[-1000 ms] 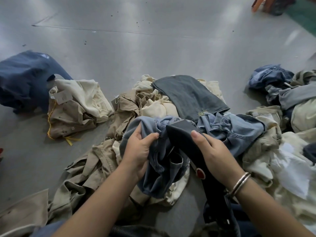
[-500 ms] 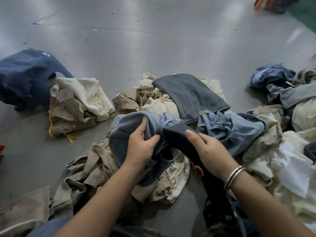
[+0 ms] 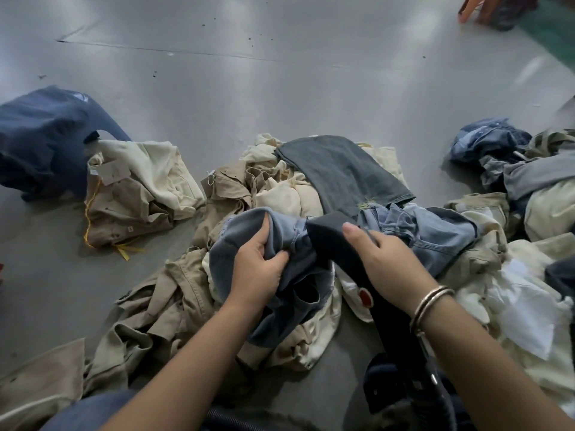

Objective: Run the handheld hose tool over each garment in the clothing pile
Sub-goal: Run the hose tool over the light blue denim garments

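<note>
Fingers first, head view. My left hand (image 3: 259, 269) is clenched on a bunched fold of the light-blue denim garment (image 3: 280, 262), thumb tucked into the cloth and the other fingers curled over the top of the bunch. My right hand (image 3: 384, 265) grips the black handheld hose tool (image 3: 342, 244): the fingers wrap the handle, and the forefinger lies straight along its upper face toward the flat dark head. That head rests against the denim just right of my left hand. A red switch (image 3: 364, 297) shows on the tool body below my right hand, and the dark hose runs back toward my body. Two metal bangles (image 3: 431, 301) sit at my right wrist.

Surface and room, placed from the denim garment. It lies on top of the central clothing pile (image 3: 280, 194) of beige and cream pieces, with a dark grey trouser leg (image 3: 342, 172) spread just beyond it. A second heap of cream, white and blue garments (image 3: 513, 219) lies to its right. To its left, well apart, sits a folded beige-and-cream bundle (image 3: 133, 188) with a paper tag and yellow cord, touching a navy garment (image 3: 46, 141). All rests on a smooth grey floor (image 3: 280, 73) bearing a seam line and scattered dark specks.
</note>
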`<state>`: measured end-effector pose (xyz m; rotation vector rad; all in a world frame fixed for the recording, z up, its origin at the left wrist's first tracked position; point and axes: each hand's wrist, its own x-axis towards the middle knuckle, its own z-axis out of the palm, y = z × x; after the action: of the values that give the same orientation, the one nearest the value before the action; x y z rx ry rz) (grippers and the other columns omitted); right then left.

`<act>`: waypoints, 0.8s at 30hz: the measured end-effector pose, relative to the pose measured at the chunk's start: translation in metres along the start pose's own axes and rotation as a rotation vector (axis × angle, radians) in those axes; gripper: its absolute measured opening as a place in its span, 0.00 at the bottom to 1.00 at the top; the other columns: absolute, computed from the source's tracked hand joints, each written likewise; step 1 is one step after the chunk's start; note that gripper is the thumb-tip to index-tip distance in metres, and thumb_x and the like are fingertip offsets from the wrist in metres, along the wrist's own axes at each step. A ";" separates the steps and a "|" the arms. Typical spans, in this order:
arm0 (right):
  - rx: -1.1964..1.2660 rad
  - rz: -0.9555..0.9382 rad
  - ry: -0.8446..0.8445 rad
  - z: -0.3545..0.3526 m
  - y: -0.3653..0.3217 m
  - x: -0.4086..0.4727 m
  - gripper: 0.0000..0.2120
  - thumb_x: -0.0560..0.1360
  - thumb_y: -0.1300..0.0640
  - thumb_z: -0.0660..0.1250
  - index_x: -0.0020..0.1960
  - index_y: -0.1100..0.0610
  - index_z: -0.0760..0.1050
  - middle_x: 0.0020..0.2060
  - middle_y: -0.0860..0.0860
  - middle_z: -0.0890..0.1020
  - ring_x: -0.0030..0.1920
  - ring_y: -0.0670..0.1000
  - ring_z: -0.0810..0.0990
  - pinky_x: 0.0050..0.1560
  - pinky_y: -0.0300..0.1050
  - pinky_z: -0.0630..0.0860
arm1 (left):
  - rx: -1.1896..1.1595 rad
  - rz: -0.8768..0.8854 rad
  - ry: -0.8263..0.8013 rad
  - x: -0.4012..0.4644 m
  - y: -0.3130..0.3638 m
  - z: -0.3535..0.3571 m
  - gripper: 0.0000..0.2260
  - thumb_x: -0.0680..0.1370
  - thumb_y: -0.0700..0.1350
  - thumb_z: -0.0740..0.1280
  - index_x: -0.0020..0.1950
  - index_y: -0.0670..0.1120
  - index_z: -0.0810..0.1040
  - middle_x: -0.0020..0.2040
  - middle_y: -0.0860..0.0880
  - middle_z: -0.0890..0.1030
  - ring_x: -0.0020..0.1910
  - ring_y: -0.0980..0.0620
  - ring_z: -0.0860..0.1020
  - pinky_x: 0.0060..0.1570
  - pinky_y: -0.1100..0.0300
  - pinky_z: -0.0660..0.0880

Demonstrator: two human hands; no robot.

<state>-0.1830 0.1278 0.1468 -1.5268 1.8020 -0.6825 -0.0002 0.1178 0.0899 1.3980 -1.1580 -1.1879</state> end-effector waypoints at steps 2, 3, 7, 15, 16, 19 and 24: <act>-0.065 -0.024 -0.070 0.007 0.002 -0.006 0.26 0.74 0.31 0.55 0.39 0.53 0.77 0.42 0.53 0.83 0.48 0.55 0.80 0.51 0.48 0.73 | 0.038 0.004 0.005 0.001 -0.002 0.000 0.31 0.74 0.31 0.67 0.74 0.47 0.66 0.50 0.57 0.81 0.55 0.54 0.80 0.62 0.48 0.75; -0.099 -0.017 -0.081 0.009 0.001 -0.005 0.25 0.74 0.32 0.55 0.39 0.52 0.76 0.43 0.54 0.83 0.49 0.56 0.80 0.51 0.47 0.73 | 0.056 0.007 0.011 0.002 -0.002 0.000 0.30 0.74 0.30 0.66 0.74 0.47 0.66 0.49 0.57 0.81 0.54 0.54 0.79 0.62 0.47 0.74; -0.128 0.029 0.001 0.002 -0.005 0.007 0.25 0.74 0.33 0.55 0.36 0.53 0.72 0.36 0.50 0.77 0.46 0.55 0.76 0.46 0.46 0.67 | 0.093 -0.020 0.036 0.005 -0.005 -0.003 0.31 0.73 0.30 0.67 0.74 0.46 0.66 0.51 0.55 0.81 0.57 0.52 0.79 0.64 0.49 0.73; -0.058 0.034 -0.006 0.015 -0.002 0.010 0.24 0.74 0.32 0.56 0.34 0.51 0.71 0.40 0.53 0.81 0.47 0.57 0.79 0.47 0.47 0.70 | -0.042 -0.130 0.078 0.008 0.000 -0.001 0.27 0.73 0.27 0.65 0.70 0.45 0.71 0.57 0.45 0.81 0.57 0.48 0.79 0.61 0.49 0.75; -0.027 0.044 0.039 0.012 -0.001 0.015 0.24 0.74 0.33 0.56 0.36 0.52 0.72 0.40 0.53 0.80 0.48 0.57 0.78 0.47 0.47 0.68 | -0.095 -0.184 0.093 0.007 0.001 -0.001 0.24 0.74 0.27 0.64 0.68 0.42 0.73 0.56 0.43 0.82 0.54 0.48 0.81 0.57 0.50 0.77; 0.111 0.075 0.107 0.000 0.005 0.018 0.26 0.75 0.35 0.57 0.43 0.57 0.77 0.40 0.51 0.80 0.48 0.56 0.78 0.48 0.45 0.67 | -0.506 -0.519 0.114 0.003 0.009 0.001 0.14 0.75 0.28 0.59 0.57 0.36 0.77 0.45 0.40 0.83 0.41 0.45 0.82 0.43 0.53 0.80; 0.159 0.079 0.048 0.002 0.007 0.010 0.28 0.75 0.35 0.57 0.46 0.60 0.79 0.41 0.53 0.82 0.46 0.52 0.79 0.47 0.47 0.70 | -0.895 -0.856 -0.047 -0.001 0.016 -0.009 0.18 0.75 0.39 0.56 0.59 0.32 0.76 0.58 0.32 0.78 0.60 0.36 0.76 0.56 0.43 0.73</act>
<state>-0.1862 0.1188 0.1388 -1.3383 1.7876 -0.8095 0.0070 0.1179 0.1066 1.1219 0.0939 -1.9902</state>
